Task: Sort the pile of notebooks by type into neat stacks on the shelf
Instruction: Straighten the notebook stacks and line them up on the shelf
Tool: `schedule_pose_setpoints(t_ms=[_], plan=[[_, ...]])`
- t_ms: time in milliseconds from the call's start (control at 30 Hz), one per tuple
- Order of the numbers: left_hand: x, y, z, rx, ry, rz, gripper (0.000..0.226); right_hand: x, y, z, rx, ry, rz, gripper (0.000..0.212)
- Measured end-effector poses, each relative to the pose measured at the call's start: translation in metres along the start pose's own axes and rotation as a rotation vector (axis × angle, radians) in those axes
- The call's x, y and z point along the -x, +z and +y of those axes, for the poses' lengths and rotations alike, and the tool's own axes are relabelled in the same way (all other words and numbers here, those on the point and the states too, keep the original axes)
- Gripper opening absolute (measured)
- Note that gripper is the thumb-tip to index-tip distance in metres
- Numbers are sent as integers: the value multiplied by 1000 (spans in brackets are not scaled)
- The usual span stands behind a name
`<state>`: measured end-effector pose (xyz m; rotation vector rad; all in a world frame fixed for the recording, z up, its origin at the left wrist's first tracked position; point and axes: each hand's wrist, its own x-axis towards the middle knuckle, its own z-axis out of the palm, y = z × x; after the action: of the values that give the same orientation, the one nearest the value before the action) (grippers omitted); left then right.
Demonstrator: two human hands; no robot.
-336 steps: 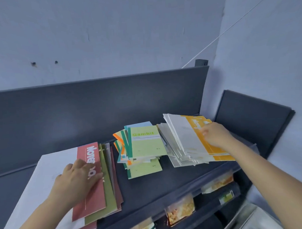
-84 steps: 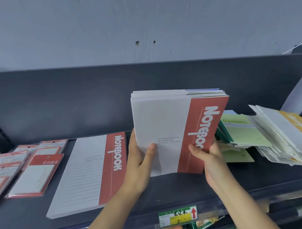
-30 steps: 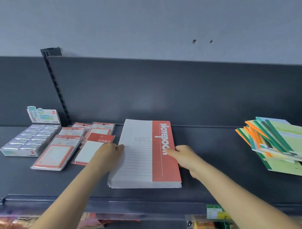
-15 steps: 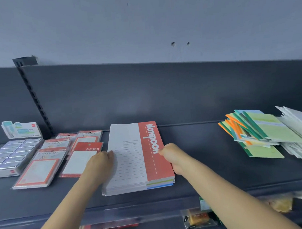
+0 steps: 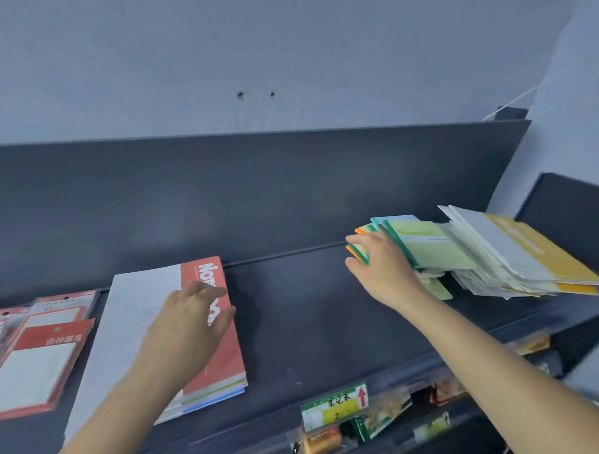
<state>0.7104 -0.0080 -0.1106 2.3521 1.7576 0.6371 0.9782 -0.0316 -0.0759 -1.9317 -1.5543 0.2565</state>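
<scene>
Left hand (image 5: 189, 319) lies flat, fingers straight and loose, palm down on top of the red-and-white notebook stack (image 5: 132, 327), gripping nothing. That stack sits on the dark shelf (image 5: 311, 321), left of centre, with its edges fairly square, though green and blue layers show at the near corner, so the covers underneath may not all match. Right hand (image 5: 382, 264) is stretched out to the right, fingers spread at the left edge of the small green-and-orange notebooks (image 5: 431, 249). An orange corner shows between the thumb and one finger, but a closed grip cannot be told from this view. Those small notebooks are fanned and askew, leaning against the white-and-yellow notebooks (image 5: 516, 253), which sprawl at the far right end of the shelf. Red-edged card packs (image 5: 34, 365) lie just left of the big stack, and a price label (image 5: 335, 407) hangs on the shelf's front rail. Progress judged: one type looks stacked and placed, and two loose piles are not yet sorted or squared, so roughly a third is done. Compared with half a second ago, the right hand has left the red edge of the big stack and crossed to the small notebooks, the left hand has shifted from the stack's left side onto its cover, and the view has swung right.
</scene>
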Motion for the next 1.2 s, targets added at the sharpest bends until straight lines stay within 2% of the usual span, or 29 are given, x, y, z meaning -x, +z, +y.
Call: schedule_pose_setpoints(t_ms=[100, 167, 300, 400, 533, 633, 833, 967, 1033, 1100, 1133, 1200], plan=[[-11, 23, 52, 198, 116, -88, 38, -18, -47, 51, 21, 115, 123, 43], [-21, 39, 87, 299, 133, -144, 42, -26, -69, 82, 3, 174, 131, 44], [-48, 70, 155, 498, 37, -260, 46, -39, -85, 128, -180, 206, 42, 20], [-70, 89, 196, 649, -92, -300, 14, -51, -86, 150, -355, 259, -51, 9], [-91, 116, 224, 780, -177, -301, 49, -65, -81, 164, -472, 324, -167, 12], [-100, 122, 235, 827, -223, -292, 37, -73, -77, 166, -532, 351, -212, 13], [-113, 125, 242, 838, -234, -288, 24, -80, -72, 169, -562, 345, -175, 22], [-115, 125, 237, 875, -232, -297, 17, -75, -75, 156, -398, 220, -51, 23], [-113, 125, 233, 924, -235, -304, 16, -73, -79, 146, -377, 210, -17, 37], [-110, 121, 230, 1004, -246, -302, 18, -72, -84, 133, -523, 279, -32, 68], [-108, 117, 227, 1047, -247, -291, 20, -70, -85, 126, -615, 302, -68, 76], [-105, 108, 217, 1123, -235, -232, 27, -61, -84, 107, -684, 251, -154, 68]])
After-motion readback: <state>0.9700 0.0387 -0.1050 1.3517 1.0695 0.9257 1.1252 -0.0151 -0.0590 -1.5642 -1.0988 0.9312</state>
